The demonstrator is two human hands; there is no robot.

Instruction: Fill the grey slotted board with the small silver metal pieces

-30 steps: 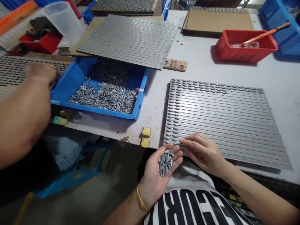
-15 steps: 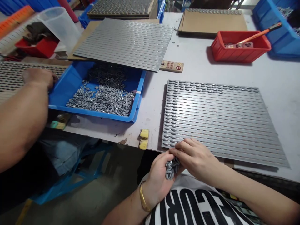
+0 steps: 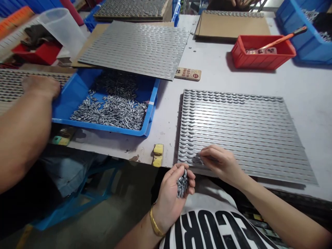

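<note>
My left hand [image 3: 172,188] is cupped beside the table's front edge, fingers curled round a pile of small grey metal pieces [image 3: 182,185], pointed at both ends. A metal plate with many parallel grooves [image 3: 246,138] lies on the table, with similar pieces set along its left side and its far edge. Over the plate's near left part, my right hand [image 3: 218,160] pinches with thumb and forefinger at the ends of the nearest rows. Its fingertips appear to hold one small grey metal piece, mostly hidden by them.
A blue bin [image 3: 145,133] of loose pieces stands to the left, partly under another grooved plate [image 3: 137,48]. A co-worker's arm [image 3: 28,128] reaches in at far left. A red box [image 3: 261,60] holds an orange-handled tool. Yellow tape [image 3: 158,154] marks the table edge.
My right hand has left the pile in my left palm and moved up onto the near left part of the plate. My left hand shows more of its pieces.
</note>
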